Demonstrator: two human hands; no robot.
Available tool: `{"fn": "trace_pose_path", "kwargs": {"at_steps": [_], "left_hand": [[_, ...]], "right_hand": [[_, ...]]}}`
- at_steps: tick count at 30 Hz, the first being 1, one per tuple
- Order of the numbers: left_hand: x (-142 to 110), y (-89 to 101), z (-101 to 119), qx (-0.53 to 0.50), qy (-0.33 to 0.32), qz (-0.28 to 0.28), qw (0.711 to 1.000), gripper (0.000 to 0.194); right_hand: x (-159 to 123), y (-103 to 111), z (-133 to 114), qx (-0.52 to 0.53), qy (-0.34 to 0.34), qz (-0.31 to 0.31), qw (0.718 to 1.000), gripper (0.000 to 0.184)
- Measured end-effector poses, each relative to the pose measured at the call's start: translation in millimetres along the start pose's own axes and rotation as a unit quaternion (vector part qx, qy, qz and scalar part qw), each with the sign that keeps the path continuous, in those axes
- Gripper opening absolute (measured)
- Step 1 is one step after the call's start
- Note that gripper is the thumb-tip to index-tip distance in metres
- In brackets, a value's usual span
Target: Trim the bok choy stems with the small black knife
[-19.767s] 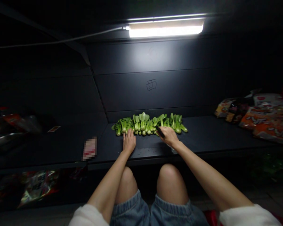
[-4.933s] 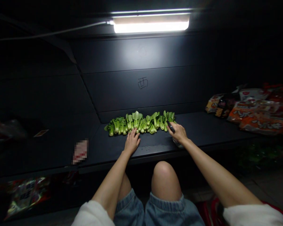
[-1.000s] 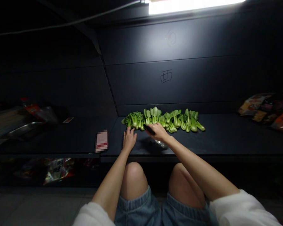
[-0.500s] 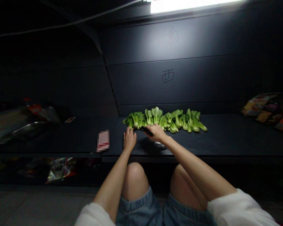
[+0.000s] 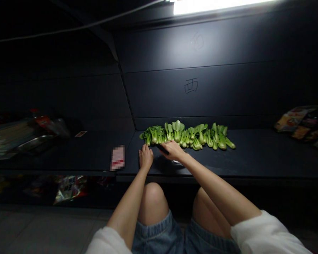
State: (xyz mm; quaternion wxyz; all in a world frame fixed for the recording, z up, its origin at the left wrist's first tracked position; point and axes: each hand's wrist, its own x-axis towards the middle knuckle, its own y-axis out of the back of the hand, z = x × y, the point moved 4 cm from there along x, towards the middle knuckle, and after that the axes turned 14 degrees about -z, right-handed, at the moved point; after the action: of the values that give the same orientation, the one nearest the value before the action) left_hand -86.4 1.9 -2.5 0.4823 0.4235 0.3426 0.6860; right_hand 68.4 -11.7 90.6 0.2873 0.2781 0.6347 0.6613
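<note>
A row of green bok choy (image 5: 198,135) lies along the dark shelf (image 5: 254,155), leaves toward the back panel and pale stem ends toward me. My left hand (image 5: 146,157) rests on the shelf before the row's left end, fingers stretched forward close to the stems. My right hand (image 5: 172,149) is closed around a black, handle-like object (image 5: 163,149) whose end points left, just in front of the stems. Below that wrist a small shiny, whitish thing (image 5: 177,162) shows; whether it belongs to the black object I cannot tell.
Packaged goods (image 5: 296,121) stand on the shelf at far right. At left are a metal tray (image 5: 35,144), a red-capped bottle (image 5: 43,120), a small card (image 5: 81,133) and a blurred pink-white packet (image 5: 118,157). Snack bags (image 5: 70,188) lie on the lower shelf.
My right hand and the black object have shifted slightly left along the bok choy. The left hand has stayed nearly still. The whole view has shifted a little.
</note>
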Motion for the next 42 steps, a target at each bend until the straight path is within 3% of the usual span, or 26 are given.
{"fn": "trace_pose_path", "kwargs": {"at_steps": [14, 22, 28, 35, 42], "left_hand": [[-1, 3.9, 3, 0.005, 0.011, -0.021, 1.0, 0.046], [0, 0.0, 0, 0.007, -0.013, -0.008, 1.0, 0.046], [1, -3.1, -1, 0.031, -0.028, -0.007, 0.999, 0.046], [4, -5.5, 1, 0.048, -0.055, -0.006, 0.997, 0.047], [5, -5.4, 6, 0.08, -0.087, -0.019, 0.993, 0.046]], "right_hand": [[1, -2, 1, 0.009, -0.01, 0.007, 1.0, 0.034], [-17, -3, 27, 0.029, -0.055, 0.064, 0.996, 0.032], [-34, -7, 49, 0.008, -0.1, 0.057, 0.993, 0.031], [-51, -6, 61, 0.016, -0.085, 0.078, 0.993, 0.035], [-69, -8, 78, 0.0, -0.131, 0.057, 0.99, 0.03]]}}
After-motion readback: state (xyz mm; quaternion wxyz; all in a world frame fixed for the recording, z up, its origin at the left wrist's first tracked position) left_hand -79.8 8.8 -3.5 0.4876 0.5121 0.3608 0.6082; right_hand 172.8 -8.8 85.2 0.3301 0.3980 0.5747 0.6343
